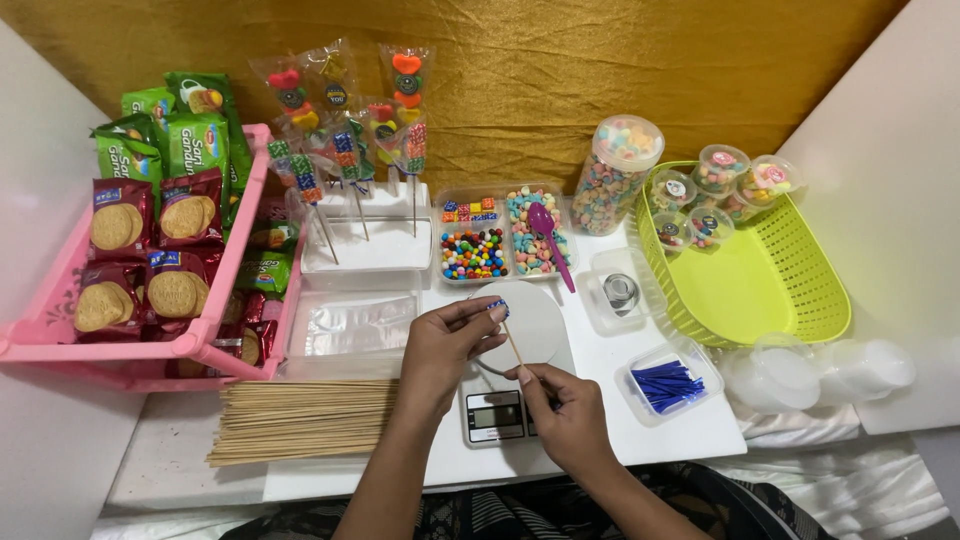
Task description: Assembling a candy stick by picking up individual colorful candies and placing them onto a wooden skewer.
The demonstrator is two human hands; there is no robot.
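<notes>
My left hand (pixel 448 345) pinches a small blue candy cube (pixel 498 306) at the tip of a thin wooden skewer (pixel 512 343). My right hand (pixel 565 410) grips the lower end of that skewer. Both hands hover above a small white kitchen scale (pixel 540 330) with a round platform. A pile of bare skewers (pixel 300 420) lies to the left of my left forearm. Behind the scale a divided clear tray (pixel 478 248) holds coloured cubes, round candies and pastel marshmallow bits, with a purple spoon (pixel 548 235) resting in it.
Finished candy skewers (pixel 340 130) stand in a white block at the back. A pink rack (pixel 150 350) of biscuit packs is left. A tall candy jar (pixel 615 175), a green basket (pixel 760 285) with filled cups, empty plastic cups (pixel 820 370) and a box of blue twist ties (pixel 665 385) are right.
</notes>
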